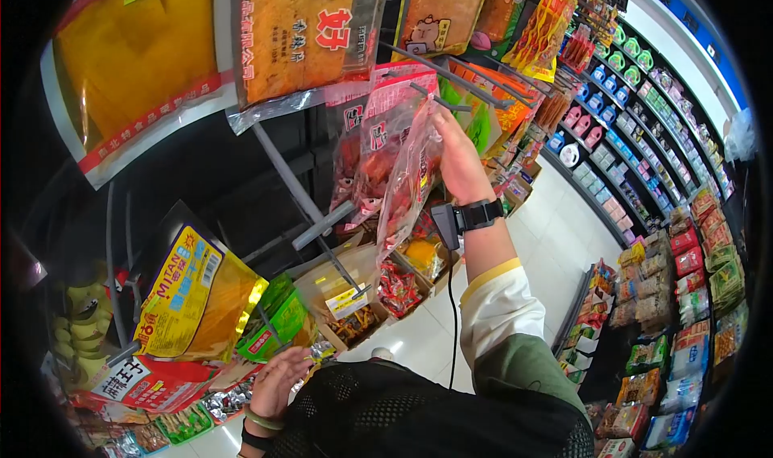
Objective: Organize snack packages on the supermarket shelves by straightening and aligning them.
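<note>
My right hand (460, 156) is raised at the end of a metal display hook (439, 99). Its fingers are closed on the top edge of a clear snack packet (411, 172) with pink print, seen nearly edge-on. Similar pink-topped packets (378, 132) hang just behind it. Low on the left, my left hand (282, 377) is apart from the hooks, its fingers loosely bent and holding nothing I can see. Close to its fingertips are a small shiny wrapper (322, 352) and a green packet (278, 317). A yellow packet (193, 297) hangs above that hand.
Large orange snack bags (298, 47) hang along the top. Bare metal hooks (322, 224) stick out towards me. Open boxes of small wrapped snacks (400, 289) stand below. A black cable (455, 313) hangs by my right wrist. Further shelves (620, 136) line the right, beyond a tiled aisle (531, 224).
</note>
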Tool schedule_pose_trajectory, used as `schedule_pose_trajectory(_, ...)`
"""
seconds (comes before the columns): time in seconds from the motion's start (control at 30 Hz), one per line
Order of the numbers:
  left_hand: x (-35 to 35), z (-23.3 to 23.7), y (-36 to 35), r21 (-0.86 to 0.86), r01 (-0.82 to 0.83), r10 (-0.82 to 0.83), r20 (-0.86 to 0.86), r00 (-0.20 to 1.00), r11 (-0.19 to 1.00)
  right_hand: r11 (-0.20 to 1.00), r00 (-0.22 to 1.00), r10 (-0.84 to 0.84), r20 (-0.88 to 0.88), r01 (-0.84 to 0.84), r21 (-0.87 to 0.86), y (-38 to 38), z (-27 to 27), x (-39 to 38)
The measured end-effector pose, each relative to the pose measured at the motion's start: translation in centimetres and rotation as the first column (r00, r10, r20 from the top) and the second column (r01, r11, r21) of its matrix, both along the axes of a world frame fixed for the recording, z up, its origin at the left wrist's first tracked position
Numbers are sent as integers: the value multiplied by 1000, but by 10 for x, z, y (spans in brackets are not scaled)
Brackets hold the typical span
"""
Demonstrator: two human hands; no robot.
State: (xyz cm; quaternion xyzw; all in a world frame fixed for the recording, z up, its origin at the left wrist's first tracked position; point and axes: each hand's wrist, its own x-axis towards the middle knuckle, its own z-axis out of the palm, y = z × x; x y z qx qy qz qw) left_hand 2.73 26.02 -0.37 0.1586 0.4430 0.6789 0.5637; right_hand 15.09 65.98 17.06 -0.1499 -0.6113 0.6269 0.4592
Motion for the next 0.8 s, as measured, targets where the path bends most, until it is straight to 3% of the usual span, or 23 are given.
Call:
schedule_pose_trajectory(0.2, 15, 12, 23, 45, 90, -86, -93, 992, 995, 992, 993, 116, 3, -116, 49, 18, -14, -6)
schedule_pose_trajectory(0.37, 42, 25, 52, 151, 130, -103, -176, 979, 980, 977, 969, 194, -153, -204, -57, 3, -15, -1)
schedule_pose_trajectory(0.5, 61, 38, 78, 149, 97, -72, -170, 983, 984, 989, 984, 86, -159, -104, -106, -1, -24, 4)
schedule_pose_trajectory(0.67, 86, 26, 100, 143, 31, -12, -136, 991, 989, 982, 969, 172, -180, -184, -51, 11, -29, 9)
schedule_pose_trajectory(0.8, 102, 21, 106, 89, -5, 18, -148, 989, 996, 992, 969, 121, -216, -127, -13, 14, -26, 6)
